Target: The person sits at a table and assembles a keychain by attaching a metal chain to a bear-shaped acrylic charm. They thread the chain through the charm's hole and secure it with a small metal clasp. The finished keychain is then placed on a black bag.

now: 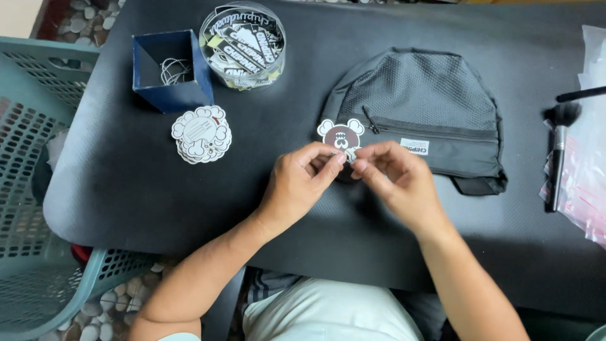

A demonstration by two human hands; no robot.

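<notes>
At the middle of the black mat (pixel 158 189), a die-cut hang tag (pixel 341 136) is shown in the head view: brown at the centre, with a white scalloped border and two rounded white ears. Its lower edge is pinched between the thumb and forefinger tips of the left hand (pixel 300 183) and the right hand (pixel 394 180), which meet just below it. Both hands are held palm-down, fingers curled inward, forearms converging from the near edge. The tag is positioned against the front of a black mesh-topped backpack (pixel 423 107). A stack of similar tags (pixel 202 134) is laid well to the left.
</notes>
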